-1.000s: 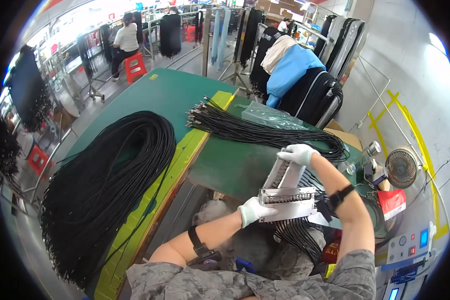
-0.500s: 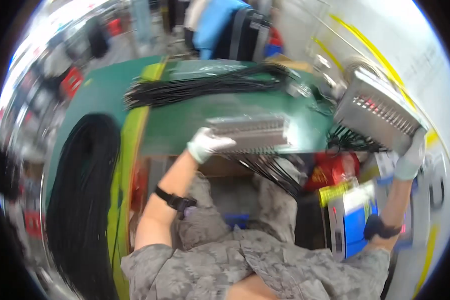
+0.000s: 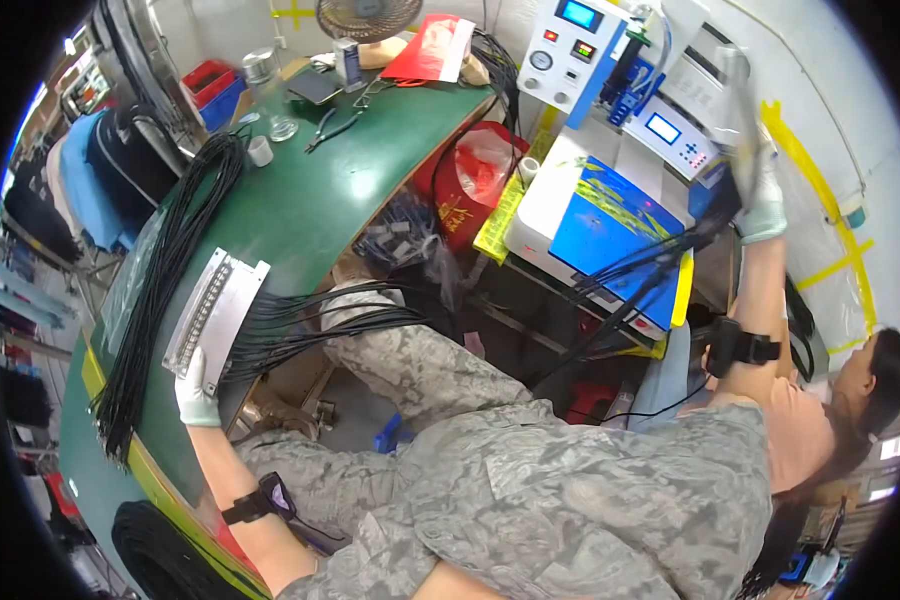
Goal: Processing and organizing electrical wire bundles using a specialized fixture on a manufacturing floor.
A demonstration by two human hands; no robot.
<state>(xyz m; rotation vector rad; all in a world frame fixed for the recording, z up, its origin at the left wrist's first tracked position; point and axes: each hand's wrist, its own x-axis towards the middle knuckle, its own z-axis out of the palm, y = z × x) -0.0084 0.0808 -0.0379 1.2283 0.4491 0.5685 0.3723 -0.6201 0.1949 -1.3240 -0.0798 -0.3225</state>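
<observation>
Left hand (image 3: pixel 198 392) fingers clamp the metal cable rack (image 3: pixel 213 308) flat on the green worktop (image 3: pixel 310 200) at 9 o'clock, steadying its black cables (image 3: pixel 310 320); right hand (image 3: pixel 762 195) at 2 o'clock grips a blurred second rack, grasp unclear.

My arms are spread wide apart. My left hand (image 3: pixel 196 392), in a pale glove, reaches out and down to my left, the forearm bare and nearly straight, a black band strapped round the wrist; the gloved fingers are curled in a grip. My right hand (image 3: pixel 760 200), gloved the same, is raised high to my right, blurred, the forearm upright with a black wrist strap, fingers closed in a grasp.
</observation>
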